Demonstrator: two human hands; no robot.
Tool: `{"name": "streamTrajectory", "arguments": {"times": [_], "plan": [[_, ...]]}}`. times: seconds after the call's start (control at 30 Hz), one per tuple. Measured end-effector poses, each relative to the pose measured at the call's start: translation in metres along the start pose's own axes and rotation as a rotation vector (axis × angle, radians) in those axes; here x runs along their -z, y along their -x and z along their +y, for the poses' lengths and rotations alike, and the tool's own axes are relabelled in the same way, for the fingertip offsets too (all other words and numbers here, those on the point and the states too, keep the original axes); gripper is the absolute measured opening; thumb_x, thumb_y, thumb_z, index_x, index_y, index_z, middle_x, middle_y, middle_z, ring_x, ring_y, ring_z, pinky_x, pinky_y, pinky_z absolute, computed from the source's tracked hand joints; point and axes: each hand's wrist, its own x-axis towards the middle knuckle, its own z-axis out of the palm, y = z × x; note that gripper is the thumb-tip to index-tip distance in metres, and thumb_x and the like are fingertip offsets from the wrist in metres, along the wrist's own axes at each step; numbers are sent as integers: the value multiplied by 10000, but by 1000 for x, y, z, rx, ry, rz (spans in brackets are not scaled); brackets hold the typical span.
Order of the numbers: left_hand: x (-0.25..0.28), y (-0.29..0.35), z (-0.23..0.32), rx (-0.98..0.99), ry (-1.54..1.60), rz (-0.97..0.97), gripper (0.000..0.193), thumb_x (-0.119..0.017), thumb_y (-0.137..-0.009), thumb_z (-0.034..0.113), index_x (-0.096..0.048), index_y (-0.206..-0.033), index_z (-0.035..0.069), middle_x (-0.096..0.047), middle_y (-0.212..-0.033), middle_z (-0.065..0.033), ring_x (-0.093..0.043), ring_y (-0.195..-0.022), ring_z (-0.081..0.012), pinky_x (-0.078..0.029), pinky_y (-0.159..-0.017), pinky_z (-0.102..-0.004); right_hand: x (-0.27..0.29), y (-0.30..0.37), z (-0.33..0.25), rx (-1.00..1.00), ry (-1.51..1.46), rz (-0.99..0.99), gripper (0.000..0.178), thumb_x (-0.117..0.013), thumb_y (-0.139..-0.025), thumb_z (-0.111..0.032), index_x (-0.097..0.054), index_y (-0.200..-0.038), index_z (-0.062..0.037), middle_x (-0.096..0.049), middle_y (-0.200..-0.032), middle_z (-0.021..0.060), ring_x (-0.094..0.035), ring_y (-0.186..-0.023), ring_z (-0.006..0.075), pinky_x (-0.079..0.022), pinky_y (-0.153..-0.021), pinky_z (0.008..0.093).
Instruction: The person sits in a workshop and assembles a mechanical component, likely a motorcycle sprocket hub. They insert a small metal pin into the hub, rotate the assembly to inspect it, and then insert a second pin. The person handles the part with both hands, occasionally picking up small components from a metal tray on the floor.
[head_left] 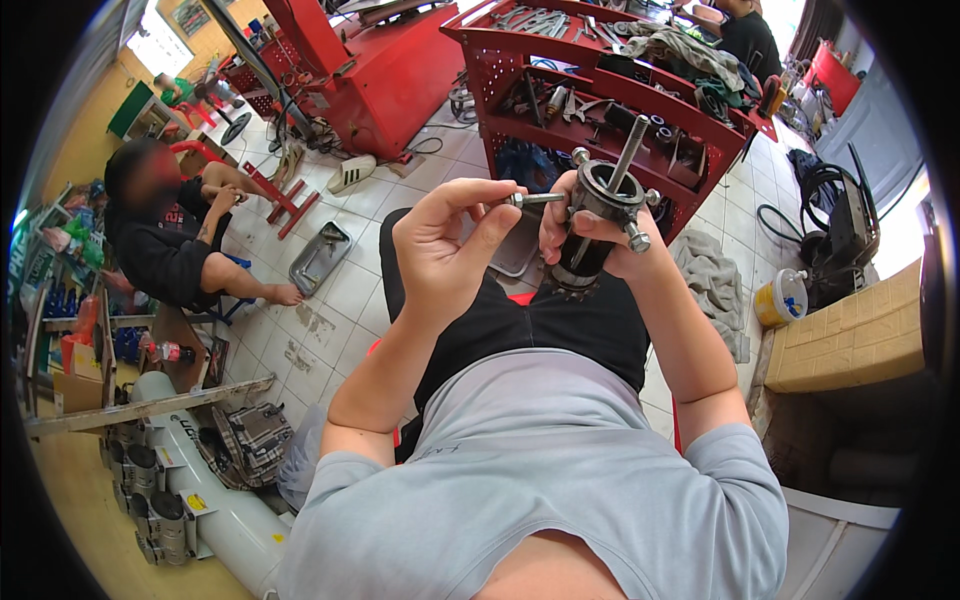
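Observation:
My left hand is raised in front of me, pinching a small silver bolt by its head between thumb and fingers. The bolt's shank points right, toward the collar of a dark metal cylinder. My right hand is wrapped round this cylinder and holds it upright, tilted a little, above my lap. Several bolts stick out sideways from the collar. A long threaded rod rises out of its open top. Whether the pinched bolt's tip touches the collar, I cannot tell.
Ahead stands a red tool cart with wrenches and rags. A metal tray lies on the tiled floor near a seated person at left. At right are a grey cloth, a yellow bucket and a brown padded block.

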Motion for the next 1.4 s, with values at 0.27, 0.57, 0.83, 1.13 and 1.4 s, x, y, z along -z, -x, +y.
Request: {"name": "streamTrajectory", "arguments": {"times": [0.27, 0.57, 0.83, 1.13, 1.4], "plan": [[-4, 1, -3, 77, 75, 26, 210, -687, -847, 12, -638, -1043, -46, -685, -953, -110, -583, -812, -80, -440, -726, -204, -6, 3, 2, 8, 30, -19, 365, -754, -789, -252, -536, -898, 20, -599, -754, 118, -612, -661, 202, -513, -594, 335], [-1, 0, -7, 106, 84, 24, 210, -674, -865, 41, -627, -1049, -49, -684, -961, -124, -623, -860, -114, -483, -781, -229, -4, 1, 3, -14, 98, 27, 391, -780, -767, -264, -555, -926, 15, -609, -753, 111, -617, -655, 197, -515, -604, 333], [-6, -2, -7, 136, 169, 106, 135, -583, -892, 5, -626, -1009, -46, -658, -951, -98, -608, -841, -99, -470, -732, -224, -3, -1, 3, -24, 155, 10, 378, -784, -764, -259, -568, -910, 14, -617, -761, 106, -629, -670, 197, -521, -614, 330], [3, -5, -2, 125, -116, -123, 300, -332, -846, 17, -619, -861, -70, -509, -761, -85, -523, -677, -127, -448, -632, -264, -3, -2, 9, -56, -1, 63, 355, -770, -761, -212, -562, -933, 18, -615, -776, 107, -634, -677, 203, -532, -632, 323], [-11, -4, 11, -105, -411, -199, 220, -734, -765, 7, -703, -982, 7, -525, -712, -31, -581, -597, -79, -420, -484, -201, 0, 3, 8, -101, -38, 82, 355, -764, -732, -140, -556, -979, 9, -603, -847, 109, -637, -697, 214, -541, -628, 342]]}}
